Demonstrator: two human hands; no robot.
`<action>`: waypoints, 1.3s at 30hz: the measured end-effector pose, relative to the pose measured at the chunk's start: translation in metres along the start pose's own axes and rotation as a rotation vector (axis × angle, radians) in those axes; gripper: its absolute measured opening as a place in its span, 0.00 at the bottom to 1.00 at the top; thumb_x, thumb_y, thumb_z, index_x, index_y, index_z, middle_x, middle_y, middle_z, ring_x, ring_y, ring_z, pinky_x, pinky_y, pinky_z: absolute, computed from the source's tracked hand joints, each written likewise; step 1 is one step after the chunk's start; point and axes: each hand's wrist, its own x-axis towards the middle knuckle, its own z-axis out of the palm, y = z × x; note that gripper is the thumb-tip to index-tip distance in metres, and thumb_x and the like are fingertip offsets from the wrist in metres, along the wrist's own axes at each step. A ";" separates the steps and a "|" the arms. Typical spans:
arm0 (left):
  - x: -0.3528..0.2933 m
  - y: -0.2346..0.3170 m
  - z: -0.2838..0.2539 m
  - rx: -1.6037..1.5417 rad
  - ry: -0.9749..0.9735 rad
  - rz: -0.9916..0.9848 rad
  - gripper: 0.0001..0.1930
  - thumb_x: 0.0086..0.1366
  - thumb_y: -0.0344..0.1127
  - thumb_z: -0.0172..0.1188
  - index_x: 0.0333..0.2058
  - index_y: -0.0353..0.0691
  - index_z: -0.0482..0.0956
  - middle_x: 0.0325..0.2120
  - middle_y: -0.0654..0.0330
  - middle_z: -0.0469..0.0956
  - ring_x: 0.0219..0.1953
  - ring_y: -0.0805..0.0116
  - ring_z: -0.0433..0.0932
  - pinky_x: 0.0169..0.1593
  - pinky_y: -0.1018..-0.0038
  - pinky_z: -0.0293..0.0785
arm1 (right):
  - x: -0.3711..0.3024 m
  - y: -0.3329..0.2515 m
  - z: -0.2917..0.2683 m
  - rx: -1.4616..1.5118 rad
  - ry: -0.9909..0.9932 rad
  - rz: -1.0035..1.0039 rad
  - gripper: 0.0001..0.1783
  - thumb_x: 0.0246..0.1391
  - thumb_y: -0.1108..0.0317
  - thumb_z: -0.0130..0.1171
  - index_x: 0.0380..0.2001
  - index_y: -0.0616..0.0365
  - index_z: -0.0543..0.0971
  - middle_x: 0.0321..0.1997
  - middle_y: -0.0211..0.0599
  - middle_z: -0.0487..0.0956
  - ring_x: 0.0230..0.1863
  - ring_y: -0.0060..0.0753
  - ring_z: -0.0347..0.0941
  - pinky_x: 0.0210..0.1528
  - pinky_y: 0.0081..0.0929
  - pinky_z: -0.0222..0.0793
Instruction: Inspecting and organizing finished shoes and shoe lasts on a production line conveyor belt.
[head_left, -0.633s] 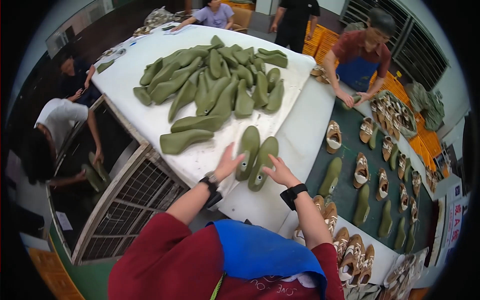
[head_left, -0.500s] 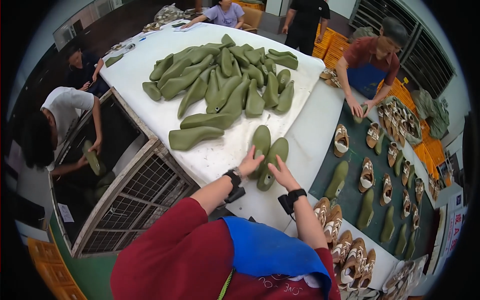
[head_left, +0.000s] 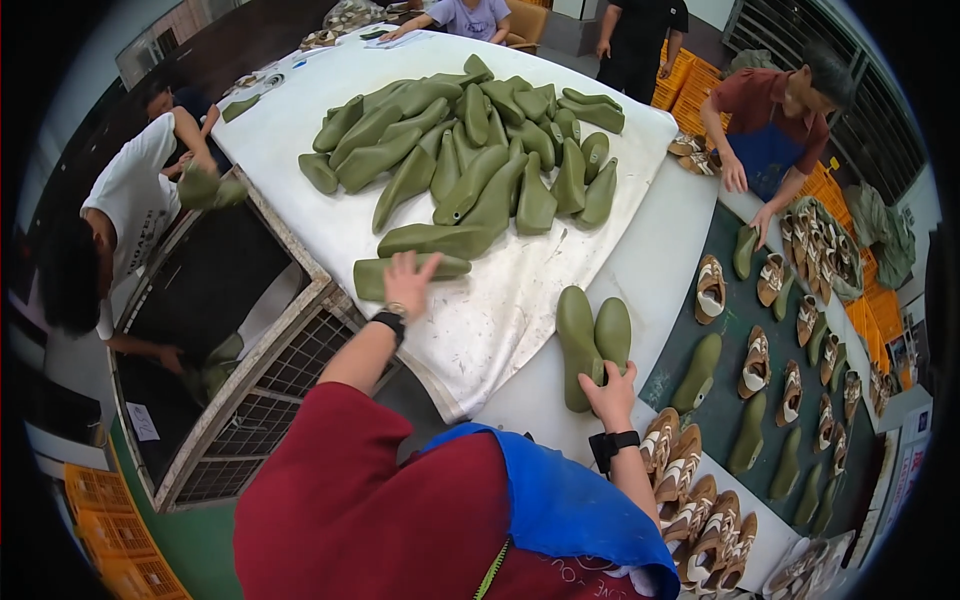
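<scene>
Two green shoe lasts [head_left: 578, 340] stand side by side at the table's near right corner. My right hand [head_left: 610, 395] grips them at the heel end, thumb on the left one and fingers on the right one. Further left, my left hand [head_left: 408, 285] lies over a single green shoe last [head_left: 372, 279] at the near edge of the pile. Its fingers are spread and touch the top; the grip beneath cannot be seen. Behind it, a large heap of green shoe lasts [head_left: 470, 150] covers the white cloth.
A wire-sided cart [head_left: 275, 375] abuts the table on the left, where a person lifts green lasts. At right a dark green belt [head_left: 725, 265] carries brown-and-white shoes and lasts, with a co-worker's hands at its far end. Several shoes [head_left: 690, 510] line the near right.
My left hand has left the pair of lasts and moved left onto the single last. My right hand remains on the pair. The person at the cart has raised lasts out of it.
</scene>
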 end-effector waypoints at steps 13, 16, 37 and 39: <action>0.025 0.088 -0.026 -0.828 -1.051 -0.016 0.39 0.45 0.58 0.58 0.44 0.23 0.68 0.37 0.44 0.76 0.35 0.57 0.78 0.39 0.66 0.74 | 0.001 -0.001 0.006 0.016 0.070 0.016 0.27 0.38 0.50 0.62 0.39 0.57 0.76 0.57 0.61 0.59 0.43 0.60 0.70 0.46 0.40 0.68; 0.003 0.162 0.006 -0.658 -0.620 0.177 0.40 0.52 0.53 0.55 0.50 0.20 0.57 0.32 0.39 0.76 0.31 0.51 0.79 0.36 0.67 0.76 | -0.002 -0.003 0.015 -0.035 0.089 -0.008 0.26 0.39 0.50 0.62 0.38 0.58 0.76 0.57 0.64 0.58 0.40 0.64 0.71 0.45 0.41 0.69; 0.060 0.003 0.023 -0.092 -0.116 0.052 0.40 0.47 0.48 0.62 0.58 0.41 0.57 0.51 0.48 0.64 0.53 0.50 0.64 0.56 0.61 0.62 | -0.006 0.012 0.008 -0.083 0.163 0.111 0.27 0.40 0.49 0.62 0.38 0.58 0.73 0.56 0.70 0.56 0.46 0.67 0.68 0.43 0.43 0.70; 0.043 0.017 0.003 -0.181 -0.217 0.171 0.39 0.46 0.46 0.63 0.57 0.41 0.60 0.48 0.48 0.68 0.50 0.50 0.66 0.53 0.61 0.66 | -0.005 0.018 0.010 -0.117 0.215 0.082 0.26 0.41 0.48 0.60 0.38 0.56 0.73 0.57 0.69 0.57 0.41 0.65 0.70 0.41 0.44 0.70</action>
